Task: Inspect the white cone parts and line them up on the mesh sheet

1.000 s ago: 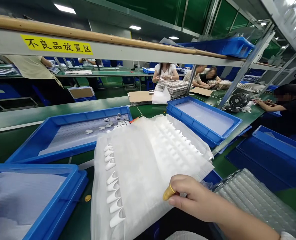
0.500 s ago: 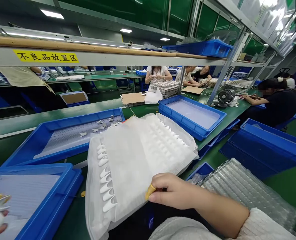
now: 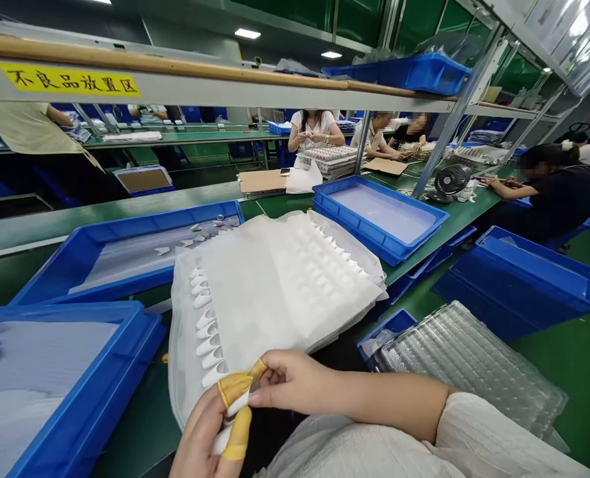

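Observation:
My left hand, with yellow finger cots on its fingertips, is closed on a small white part at the bottom centre. My right hand meets it there, fingers pinched, a yellow cot on its index fingertip touching the left hand's cot. Whether the right fingers also grip the part is too small to tell. Just beyond both hands lies a tray of white parts, partly covered by a thin white sheet.
Blue trays stand at the left, behind it with small pieces, and at the back right. Clear plastic trays are stacked at the lower right. A metal post rises behind. Several people sit farther off.
My left hand has come from the far left to the bottom centre with a white part. My right hand has moved left from the sheet's edge to meet it. The view has shifted slightly.

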`<state>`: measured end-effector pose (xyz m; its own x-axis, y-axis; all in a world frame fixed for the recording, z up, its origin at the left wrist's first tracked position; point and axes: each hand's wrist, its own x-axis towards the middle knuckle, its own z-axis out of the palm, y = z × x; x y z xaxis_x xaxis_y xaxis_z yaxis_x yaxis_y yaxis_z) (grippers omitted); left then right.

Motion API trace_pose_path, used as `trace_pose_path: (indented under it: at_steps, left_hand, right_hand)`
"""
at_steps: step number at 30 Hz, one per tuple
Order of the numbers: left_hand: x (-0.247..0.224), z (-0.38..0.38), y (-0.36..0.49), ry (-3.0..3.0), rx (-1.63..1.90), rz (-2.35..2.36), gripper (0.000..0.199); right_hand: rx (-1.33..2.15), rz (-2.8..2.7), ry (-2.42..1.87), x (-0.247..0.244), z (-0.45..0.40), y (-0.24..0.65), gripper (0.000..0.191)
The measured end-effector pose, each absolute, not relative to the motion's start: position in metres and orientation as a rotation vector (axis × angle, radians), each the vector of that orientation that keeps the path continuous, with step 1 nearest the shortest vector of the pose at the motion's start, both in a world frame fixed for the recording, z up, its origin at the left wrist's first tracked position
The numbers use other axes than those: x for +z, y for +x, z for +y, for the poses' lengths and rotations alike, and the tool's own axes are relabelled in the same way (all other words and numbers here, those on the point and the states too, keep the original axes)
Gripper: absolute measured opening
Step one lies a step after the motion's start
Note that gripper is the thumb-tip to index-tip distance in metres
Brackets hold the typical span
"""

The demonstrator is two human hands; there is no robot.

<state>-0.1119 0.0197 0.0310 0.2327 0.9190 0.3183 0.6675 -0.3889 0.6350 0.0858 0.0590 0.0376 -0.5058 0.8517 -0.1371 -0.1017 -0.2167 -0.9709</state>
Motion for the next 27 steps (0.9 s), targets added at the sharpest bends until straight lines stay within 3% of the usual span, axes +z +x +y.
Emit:
trace_pose_path:
  at_steps: [5, 13, 19, 24, 27]
  left_hand:
    - [0.035, 0.013, -0.093, 2.134, 0.979, 1.400, 0.032]
    - [0.043, 0.007, -0.078, 1.879, 0.861, 1.321, 0.031]
    - [0.034, 0.001, -0.075, 1.898, 0.794, 1.391, 0.047]
    - [0.034, -0.001, -0.081, 1.371, 0.934, 1.304, 0.051]
    - [0.031, -0.004, -0.086, 0.899, 1.041, 1.191, 0.038]
  right_hand:
    - [1.920, -1.265, -0.990, 0.040, 0.056, 0.090, 0.053]
    - [2.006, -1.325, -0.981, 0.039, 0.051, 0.096, 0.038]
    - [1.920, -1.373, -1.121, 0.034, 0.049, 0.090, 0.033]
    - [1.903, -1.419, -1.098, 0.040, 0.052, 0.099, 0.025]
    - [1.788, -1.542, -1.073, 0.042, 0.054, 0.109, 0.026]
